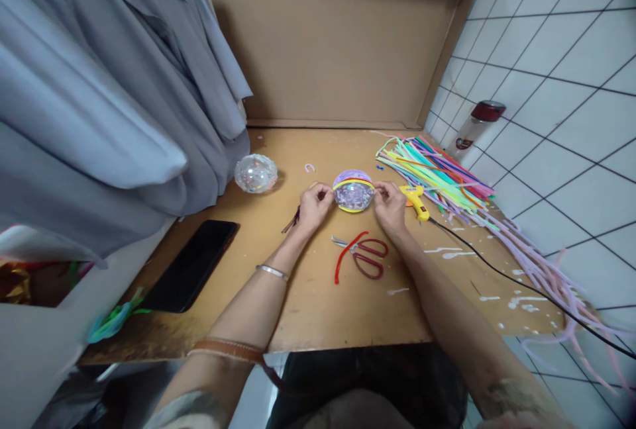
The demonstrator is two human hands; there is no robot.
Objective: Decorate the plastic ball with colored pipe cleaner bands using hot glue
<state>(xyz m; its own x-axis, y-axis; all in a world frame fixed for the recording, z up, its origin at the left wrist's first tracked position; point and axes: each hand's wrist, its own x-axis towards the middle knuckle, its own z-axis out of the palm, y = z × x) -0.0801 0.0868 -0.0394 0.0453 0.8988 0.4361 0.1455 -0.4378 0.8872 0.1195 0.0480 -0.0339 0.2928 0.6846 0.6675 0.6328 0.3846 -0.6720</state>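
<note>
A round ornament (354, 196), see-through and sparkly with a purple fuzzy top, is between my hands above the wooden table. Yellow and red pipe cleaner strips run around it. My left hand (315, 206) pinches its left side with thumb and forefinger. On the opposite side, the fingertips of my right hand (390, 205) are closed at its edge. Nearer to me lie red-handled scissors (368, 258) and a bent red pipe cleaner (342, 263) that touches them. A yellow glue gun (418, 202) rests just right of my right hand.
A see-through faceted ball (256, 173) stands at left, behind a black phone (193, 269). Many coloured pipe cleaners (437, 171) spread along the right side, near a bottle (474, 128). The glue gun's cord (489, 260) crosses the right. Cardboard (332, 45) and grey cloth (114, 85) border the table.
</note>
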